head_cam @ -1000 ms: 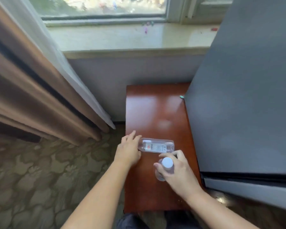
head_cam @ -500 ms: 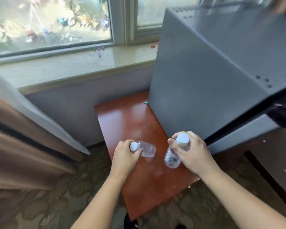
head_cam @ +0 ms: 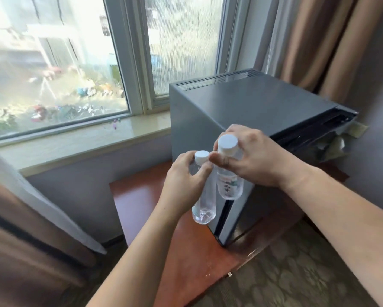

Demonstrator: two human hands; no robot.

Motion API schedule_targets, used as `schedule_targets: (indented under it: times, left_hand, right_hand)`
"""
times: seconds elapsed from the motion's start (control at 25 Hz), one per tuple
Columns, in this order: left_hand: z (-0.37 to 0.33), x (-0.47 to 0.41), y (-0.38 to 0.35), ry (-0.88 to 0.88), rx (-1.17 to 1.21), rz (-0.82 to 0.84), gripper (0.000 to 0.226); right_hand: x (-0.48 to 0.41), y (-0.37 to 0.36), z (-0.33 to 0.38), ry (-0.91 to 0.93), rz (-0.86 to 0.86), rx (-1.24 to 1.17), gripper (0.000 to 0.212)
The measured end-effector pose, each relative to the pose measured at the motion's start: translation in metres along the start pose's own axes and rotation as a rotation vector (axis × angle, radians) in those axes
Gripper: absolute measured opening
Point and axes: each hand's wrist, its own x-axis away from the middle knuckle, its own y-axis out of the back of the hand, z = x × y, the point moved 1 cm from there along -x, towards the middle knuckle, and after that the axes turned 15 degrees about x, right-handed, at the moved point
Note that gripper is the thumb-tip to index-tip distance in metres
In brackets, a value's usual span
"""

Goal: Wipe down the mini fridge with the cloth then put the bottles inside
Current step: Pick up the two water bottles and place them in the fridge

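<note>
Two clear plastic water bottles with white caps are held upright in the air, side by side and almost touching. My left hand [head_cam: 184, 180] grips the plain bottle [head_cam: 204, 207] near its neck. My right hand [head_cam: 252, 160] grips the labelled bottle [head_cam: 228, 185] around its shoulder. Behind them stands the grey mini fridge [head_cam: 241, 107] on a reddish wooden table [head_cam: 186, 251]. Its door side faces right and looks slightly ajar at the top. A green cloth [head_cam: 334, 147] lies crumpled beyond the fridge's right side.
A window and stone sill [head_cam: 79, 142] run along the back left. Brown curtains hang at the left [head_cam: 20, 240] and behind the fridge at the right [head_cam: 323, 41]. Patterned carpet [head_cam: 297, 273] covers the floor around the table.
Both bottles were picked up from the table, one from lying flat, and raised upright in front of the fridge's corner. My view swung up and right, bringing the fridge top into sight.
</note>
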Motion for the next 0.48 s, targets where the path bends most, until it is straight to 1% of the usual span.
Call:
schedule_targets:
  times: [0.12,0.28,0.4,0.48]
  left_hand:
    - [-0.01,0.006,-0.014,0.02,-0.014,-0.04,0.031]
    - [-0.021,0.018,-0.028,0.039,-0.021,-0.1,0.032]
    - [-0.028,0.036,-0.033,0.054,-0.039,-0.142,0.036]
    - [-0.029,0.05,-0.039,0.068,-0.024,-0.154,0.032]
  right_hand:
    - [0.004,0.004,-0.016,-0.017,0.008,-0.094,0.061]
    - [0.013,0.006,-0.025,-0.068,-0.019,-0.246,0.053]
    - [0.018,0.009,-0.023,-0.044,-0.008,-0.278,0.05]
    - [0.024,0.014,-0.022,-0.007,0.007,-0.258,0.048]
